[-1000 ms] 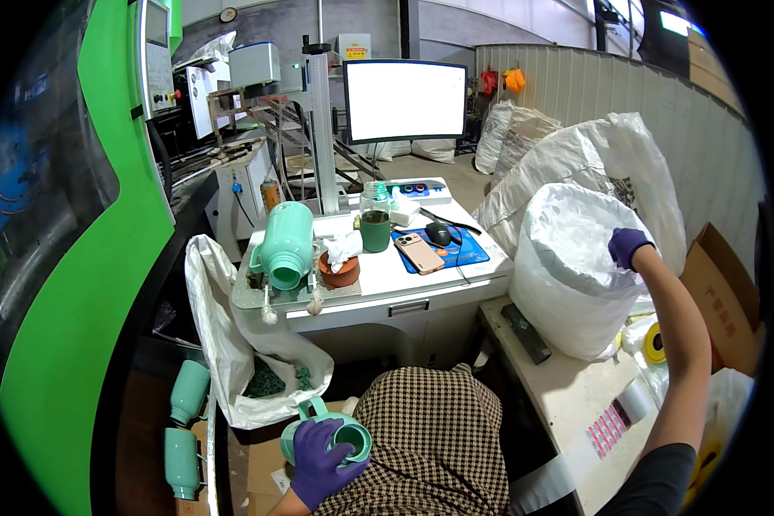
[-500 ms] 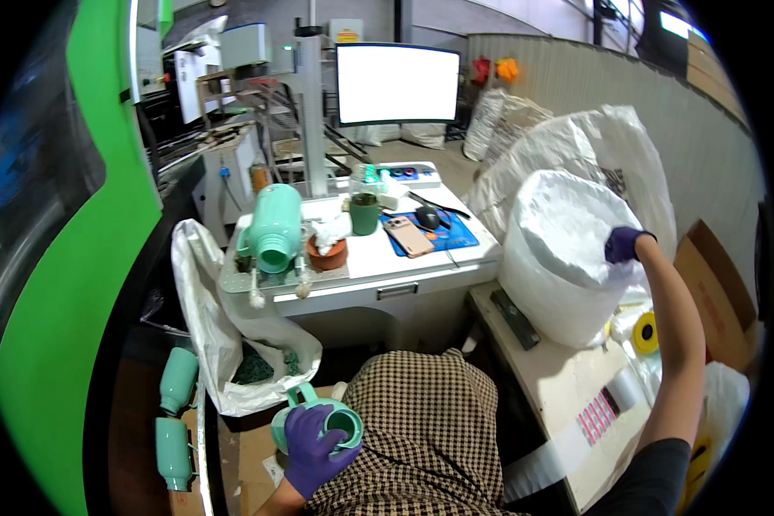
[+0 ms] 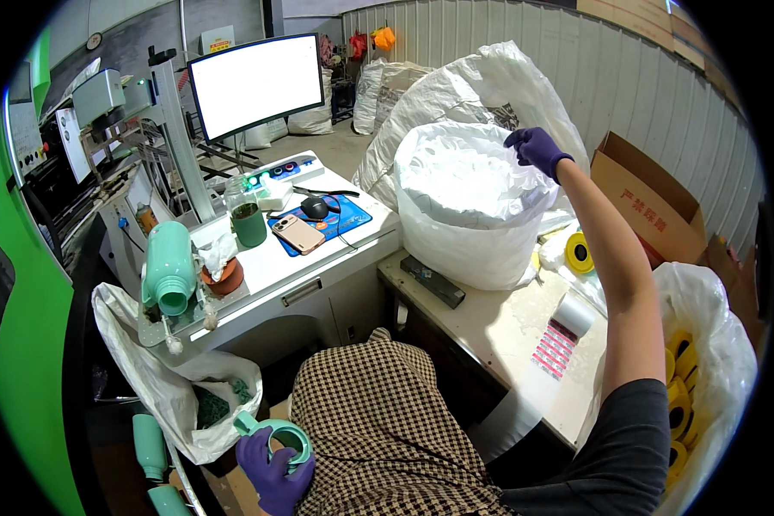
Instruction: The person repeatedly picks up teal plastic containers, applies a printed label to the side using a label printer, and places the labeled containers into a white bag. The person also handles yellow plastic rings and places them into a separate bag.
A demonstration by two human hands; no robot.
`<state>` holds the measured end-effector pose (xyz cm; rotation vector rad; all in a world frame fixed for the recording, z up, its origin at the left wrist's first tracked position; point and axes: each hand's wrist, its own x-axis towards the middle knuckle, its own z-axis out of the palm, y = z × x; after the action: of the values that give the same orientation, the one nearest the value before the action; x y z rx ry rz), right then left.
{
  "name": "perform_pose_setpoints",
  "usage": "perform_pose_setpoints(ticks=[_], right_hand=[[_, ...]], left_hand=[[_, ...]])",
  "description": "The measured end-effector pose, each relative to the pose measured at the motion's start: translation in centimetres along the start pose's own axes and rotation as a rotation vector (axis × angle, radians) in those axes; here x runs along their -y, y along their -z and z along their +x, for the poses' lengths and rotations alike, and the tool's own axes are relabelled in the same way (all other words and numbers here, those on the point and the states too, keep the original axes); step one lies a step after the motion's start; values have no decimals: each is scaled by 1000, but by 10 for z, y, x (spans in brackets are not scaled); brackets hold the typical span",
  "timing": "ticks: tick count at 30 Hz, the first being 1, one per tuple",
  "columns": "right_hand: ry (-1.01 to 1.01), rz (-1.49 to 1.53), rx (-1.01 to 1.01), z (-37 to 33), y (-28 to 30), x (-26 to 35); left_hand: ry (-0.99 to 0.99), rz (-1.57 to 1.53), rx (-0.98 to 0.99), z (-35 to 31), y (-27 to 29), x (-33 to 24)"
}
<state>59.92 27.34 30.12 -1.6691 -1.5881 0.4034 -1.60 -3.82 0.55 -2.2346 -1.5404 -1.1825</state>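
Note:
My left hand [image 3: 271, 473], in a purple glove, is wrapped round a mint-green plastic jug [image 3: 294, 437] at the lower left of my lap. The jug's round opening faces up toward me, and its loop handle points to the upper left. My right arm stretches far out over the right-hand table. Its purple-gloved hand [image 3: 537, 153] is above the far right rim of a big white sack [image 3: 473, 232]. The fingers reach left, slightly bent and apart, with nothing visible in them. Inside the sack lie many translucent white pieces [image 3: 464, 168].
Another mint-green jug [image 3: 170, 267] lies on the white desk by a phone [image 3: 298, 234], mouse [image 3: 315, 207] and monitor [image 3: 258, 86]. A label roll [image 3: 574, 315] and a dark bar [image 3: 433, 281] lie on the right table. A sack of yellow rings [image 3: 679, 404] stands at right.
The view has turned right, so the desk and sacks sit further left. My right hand has moved from the sack's near right side to above its far right rim. My left hand still holds the jug.

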Motion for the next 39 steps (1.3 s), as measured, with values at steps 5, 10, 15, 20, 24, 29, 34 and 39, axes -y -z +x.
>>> perform_pose_setpoints(ticks=[5,10,15,20,24,29,34,39], right_hand=[[48,274,-33,-12,2,7],[362,2,56,-111,-122,95],[1023,33,-52,-264,-272,106],[782,715,602,-340,-349,135],[896,796,730,-359,-381,157],[772,420,658,-371,-396,154],[722,261,648,-378,-394,156],[745,204,689,-379,-393,148]], left_hand=[[13,12,20,-4,0,7],[178,-8,-13,-4,11,12],[259,-248,-1,26,19,3],[151,-89,-93,23,24,-1],[166,-58,-97,22,22,-4],[125,-53,-29,24,15,-6],[81,-38,-22,30,7,-13],[78,-75,26,25,5,-12]])
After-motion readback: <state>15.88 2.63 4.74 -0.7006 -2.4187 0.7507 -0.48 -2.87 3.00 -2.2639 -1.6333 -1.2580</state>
